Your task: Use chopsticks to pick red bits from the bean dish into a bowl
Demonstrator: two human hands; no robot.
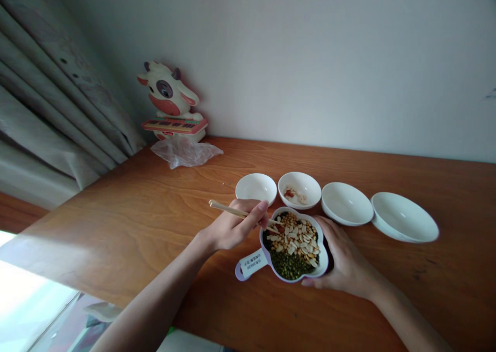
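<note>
I am watching the left hand coming in from the lower left, its forearm angled across the counter. It is closed around a pair of wooden chopsticks, with the tips reaching into a white divided dish. The right hand is partly closed, cupping the dish from its outer side and underneath. I judge that it is bracing the dish against the chopsticks' push, though I cannot tell whether the dish is clear of the counter. The dish is sitting between my two hands, its labelled handle pointing toward the left forearm, which seems to keep that handle out of the right hand's way. It is holding mung beans and pale, flat seeds, among other grains.

Just beyond it, four white bowls are lining up along the counter, apparently placed within easy reach. The second bowl is holding a small heap of pale and reddish bits. Farther back, a toy cow is standing beside a crumpled plastic bag.
</note>
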